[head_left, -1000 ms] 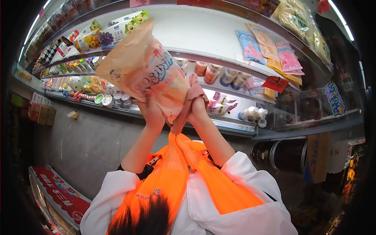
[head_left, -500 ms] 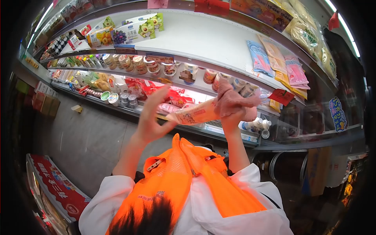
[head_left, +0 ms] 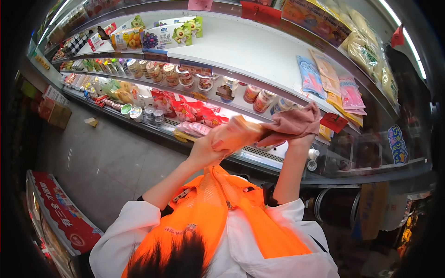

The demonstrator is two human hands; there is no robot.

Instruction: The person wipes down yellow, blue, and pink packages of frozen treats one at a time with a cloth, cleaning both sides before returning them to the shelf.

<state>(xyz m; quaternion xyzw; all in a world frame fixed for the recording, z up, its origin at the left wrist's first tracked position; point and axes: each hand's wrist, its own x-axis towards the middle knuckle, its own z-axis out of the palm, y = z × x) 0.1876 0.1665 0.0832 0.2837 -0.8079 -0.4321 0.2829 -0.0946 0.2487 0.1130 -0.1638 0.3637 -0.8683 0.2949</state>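
Note:
A pale orange and pink plastic packet, blurred by motion, is held in front of the shelves by my left hand, whose fingers are closed round its near end. My right hand grips a dusty-pink cloth that drapes over the fingers and hides most of them. The cloth's left edge overlaps the packet's right end. Packets in blue and pink lie on the white shelf above and to the right of my hands.
Fruit-printed boxes stand at the shelf's left. Below are rows of cups and red bags. A red price tag sticks out near my right hand. A red-sided freezer stands at lower left on the grey floor.
My left hand has gone from open beside the packet to closed round it. The right hand and cloth have moved right, off the packet's side, and the packet has turned.

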